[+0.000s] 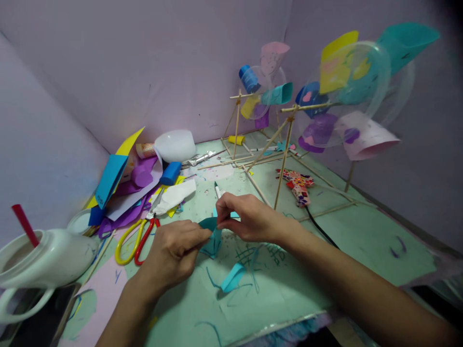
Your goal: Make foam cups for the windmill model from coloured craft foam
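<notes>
We pinch a curled, teal, foam-like sheet [211, 246]!
Over the flat pale-green tabletop [289, 284], our left hand [177, 249] grips its side, seemingly steadying it (handy anchor); our right hand [249, 218] pinches its edge.

On the table [282, 296], scissors [151, 215] lie left of the held paper [212, 246], the glue gun [299, 185] behind, right.

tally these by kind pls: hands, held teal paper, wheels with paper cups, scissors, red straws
Left hand and right hand: 2
Held teal paper: 1
Near wheel and far wheel: 2
Scissors: 1
Red straw: 1
Total: 7
</notes>
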The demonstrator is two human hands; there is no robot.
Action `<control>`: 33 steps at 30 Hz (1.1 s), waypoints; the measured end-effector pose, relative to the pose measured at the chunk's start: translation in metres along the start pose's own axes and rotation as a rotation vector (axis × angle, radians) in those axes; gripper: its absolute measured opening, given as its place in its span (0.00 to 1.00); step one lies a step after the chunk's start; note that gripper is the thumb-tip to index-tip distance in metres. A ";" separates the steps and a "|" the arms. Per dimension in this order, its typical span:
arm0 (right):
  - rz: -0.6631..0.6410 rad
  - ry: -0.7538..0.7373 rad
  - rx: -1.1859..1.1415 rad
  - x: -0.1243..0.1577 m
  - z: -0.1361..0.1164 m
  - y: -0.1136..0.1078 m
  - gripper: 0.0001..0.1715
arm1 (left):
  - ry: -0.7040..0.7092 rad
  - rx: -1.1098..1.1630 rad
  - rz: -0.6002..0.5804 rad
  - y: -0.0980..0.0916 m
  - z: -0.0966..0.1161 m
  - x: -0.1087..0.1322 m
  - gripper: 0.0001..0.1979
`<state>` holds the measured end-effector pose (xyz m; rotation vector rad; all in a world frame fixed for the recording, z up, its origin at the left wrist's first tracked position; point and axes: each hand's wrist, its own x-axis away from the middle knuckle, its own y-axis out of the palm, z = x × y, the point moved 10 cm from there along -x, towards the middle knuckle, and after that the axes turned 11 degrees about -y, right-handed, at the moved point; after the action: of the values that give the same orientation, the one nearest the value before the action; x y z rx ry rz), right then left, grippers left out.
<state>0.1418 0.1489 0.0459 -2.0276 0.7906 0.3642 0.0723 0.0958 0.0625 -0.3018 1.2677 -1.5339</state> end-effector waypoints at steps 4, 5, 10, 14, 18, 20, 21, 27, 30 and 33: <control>0.004 -0.026 -0.001 0.001 -0.001 0.000 0.12 | -0.039 0.044 -0.034 0.003 -0.005 0.001 0.10; 0.011 -0.034 -0.011 0.002 -0.001 0.000 0.12 | -0.045 0.067 -0.023 0.001 -0.005 0.002 0.09; 0.101 -0.064 -0.072 0.007 0.002 -0.008 0.13 | -0.101 0.077 0.200 -0.023 -0.011 0.009 0.13; 0.154 -0.075 -0.072 0.009 0.005 -0.012 0.14 | -0.227 0.095 0.267 -0.027 -0.024 0.010 0.14; 0.248 -0.017 -0.169 0.012 0.018 -0.018 0.15 | -0.546 0.196 0.216 -0.009 -0.058 0.010 0.19; 0.292 0.012 -0.220 0.014 0.024 -0.020 0.16 | -0.692 0.251 0.094 0.009 -0.071 0.012 0.28; 0.309 0.016 -0.236 0.015 0.026 -0.020 0.16 | -0.732 0.274 0.026 0.019 -0.074 0.013 0.32; 0.317 -0.029 -0.256 0.015 0.017 -0.021 0.15 | -0.697 0.378 -0.136 0.041 -0.066 0.009 0.23; 0.334 -0.047 -0.250 0.013 0.012 -0.028 0.19 | -0.717 0.367 -0.081 0.038 -0.070 0.010 0.17; 0.459 0.057 -0.309 0.015 0.024 -0.043 0.21 | -0.759 0.297 -0.029 0.035 -0.077 0.013 0.15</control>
<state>0.1829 0.1800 0.0524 -2.1315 1.3058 0.7273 0.0302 0.1321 -0.0022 -0.6338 0.4374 -1.4023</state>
